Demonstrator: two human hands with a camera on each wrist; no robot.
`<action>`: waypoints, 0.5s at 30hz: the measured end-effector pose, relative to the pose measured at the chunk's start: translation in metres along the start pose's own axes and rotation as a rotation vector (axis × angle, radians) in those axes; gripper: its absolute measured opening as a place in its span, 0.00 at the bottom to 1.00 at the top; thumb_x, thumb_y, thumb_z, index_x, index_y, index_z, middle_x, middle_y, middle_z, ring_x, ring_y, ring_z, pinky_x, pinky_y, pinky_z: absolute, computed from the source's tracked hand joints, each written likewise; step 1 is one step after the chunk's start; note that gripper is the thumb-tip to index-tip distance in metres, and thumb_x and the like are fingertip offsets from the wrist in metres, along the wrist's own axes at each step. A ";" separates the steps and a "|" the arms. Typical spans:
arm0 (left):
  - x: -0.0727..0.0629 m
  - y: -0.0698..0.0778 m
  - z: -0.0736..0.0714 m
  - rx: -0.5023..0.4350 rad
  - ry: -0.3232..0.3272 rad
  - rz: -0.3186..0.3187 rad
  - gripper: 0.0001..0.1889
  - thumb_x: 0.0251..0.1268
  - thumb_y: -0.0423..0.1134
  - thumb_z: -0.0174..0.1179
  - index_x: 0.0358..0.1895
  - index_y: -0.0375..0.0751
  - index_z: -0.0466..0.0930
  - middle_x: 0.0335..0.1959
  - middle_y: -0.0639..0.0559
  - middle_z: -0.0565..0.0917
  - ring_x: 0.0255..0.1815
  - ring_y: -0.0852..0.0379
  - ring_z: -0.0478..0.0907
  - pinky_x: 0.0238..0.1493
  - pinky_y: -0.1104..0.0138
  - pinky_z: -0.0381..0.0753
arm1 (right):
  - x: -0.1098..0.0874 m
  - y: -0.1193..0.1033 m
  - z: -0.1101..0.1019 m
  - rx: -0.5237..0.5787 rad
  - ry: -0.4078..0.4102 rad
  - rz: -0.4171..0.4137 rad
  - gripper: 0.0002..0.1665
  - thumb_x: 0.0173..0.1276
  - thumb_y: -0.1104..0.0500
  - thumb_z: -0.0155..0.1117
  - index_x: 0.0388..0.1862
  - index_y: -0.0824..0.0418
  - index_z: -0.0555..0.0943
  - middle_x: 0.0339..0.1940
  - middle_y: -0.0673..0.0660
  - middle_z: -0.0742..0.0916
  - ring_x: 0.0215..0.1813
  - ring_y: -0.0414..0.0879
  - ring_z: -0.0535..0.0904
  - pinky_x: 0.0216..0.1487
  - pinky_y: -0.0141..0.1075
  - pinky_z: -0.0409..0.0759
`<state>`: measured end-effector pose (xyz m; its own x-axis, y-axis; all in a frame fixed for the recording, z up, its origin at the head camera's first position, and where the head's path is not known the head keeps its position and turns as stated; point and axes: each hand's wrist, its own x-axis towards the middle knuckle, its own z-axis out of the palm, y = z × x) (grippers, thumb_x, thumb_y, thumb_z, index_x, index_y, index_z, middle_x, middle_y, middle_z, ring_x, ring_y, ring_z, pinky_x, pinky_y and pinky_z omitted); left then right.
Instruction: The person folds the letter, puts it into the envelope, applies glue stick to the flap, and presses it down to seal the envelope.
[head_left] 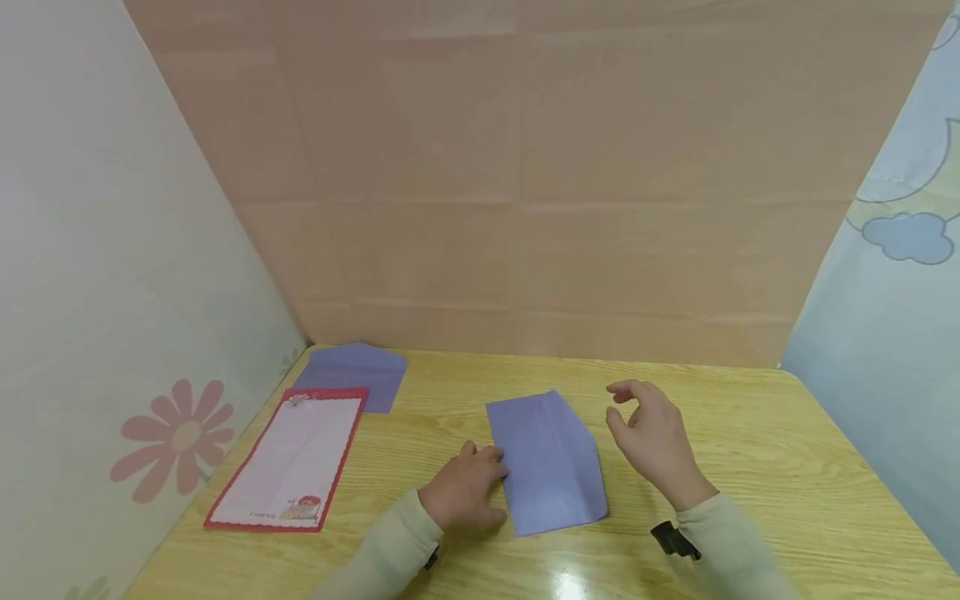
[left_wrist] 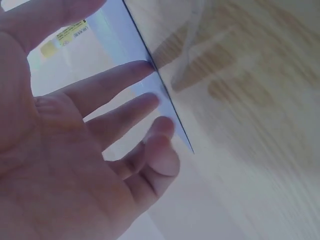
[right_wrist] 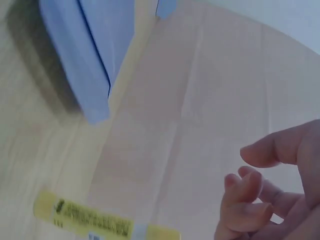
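Toward five o'clock, the purple envelope [head_left: 551, 471] might skid if the left hand [head_left: 467, 490], touching its nine-o'clock edge with spread fingers, pushes; at its three o'clock, the loosely curled right hand [head_left: 658, 442] holds nothing.

There's a lane of table [head_left: 416, 425] between the red-bordered sheet [head_left: 292, 454] and the nearer envelope [head_left: 551, 467], left hand [head_left: 463, 492] plugging its near end; room beyond, up to the brown backdrop [head_left: 517, 167]; rightward, the right hand [head_left: 656, 437] blocks, and a yellow tube [right_wrist: 102, 220] crops up in its wrist view.
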<state>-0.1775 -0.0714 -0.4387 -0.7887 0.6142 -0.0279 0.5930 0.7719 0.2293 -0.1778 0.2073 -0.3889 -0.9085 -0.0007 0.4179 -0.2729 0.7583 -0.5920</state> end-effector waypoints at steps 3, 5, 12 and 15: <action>-0.002 0.002 0.000 0.015 -0.005 -0.007 0.30 0.49 0.50 0.70 0.58 0.42 0.84 0.64 0.47 0.78 0.48 0.52 0.71 0.43 0.68 0.74 | 0.004 0.007 -0.010 -0.039 0.051 0.000 0.16 0.68 0.65 0.61 0.55 0.65 0.80 0.47 0.64 0.81 0.19 0.41 0.68 0.20 0.34 0.68; -0.002 0.003 -0.002 0.006 -0.012 -0.015 0.31 0.49 0.50 0.70 0.59 0.42 0.83 0.64 0.47 0.78 0.48 0.52 0.71 0.43 0.68 0.74 | 0.006 0.012 -0.016 -0.058 0.048 0.019 0.19 0.69 0.64 0.61 0.57 0.67 0.79 0.49 0.66 0.80 0.21 0.43 0.69 0.22 0.35 0.69; -0.005 0.006 -0.004 0.041 -0.006 -0.024 0.31 0.47 0.54 0.72 0.56 0.42 0.84 0.58 0.50 0.80 0.43 0.55 0.69 0.40 0.68 0.73 | 0.008 0.031 -0.027 -0.112 -0.115 0.139 0.34 0.68 0.57 0.64 0.68 0.73 0.68 0.57 0.74 0.74 0.42 0.62 0.77 0.38 0.50 0.75; -0.007 0.008 -0.003 0.081 0.014 -0.032 0.29 0.46 0.55 0.72 0.51 0.43 0.85 0.52 0.52 0.81 0.40 0.56 0.68 0.36 0.69 0.72 | 0.009 0.041 -0.027 -0.129 -0.169 0.171 0.39 0.67 0.55 0.65 0.69 0.76 0.65 0.57 0.77 0.74 0.49 0.68 0.75 0.40 0.54 0.76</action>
<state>-0.1676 -0.0696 -0.4337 -0.8094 0.5870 -0.0207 0.5780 0.8023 0.1492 -0.1881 0.2563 -0.3906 -0.9809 0.0341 0.1914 -0.0778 0.8336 -0.5469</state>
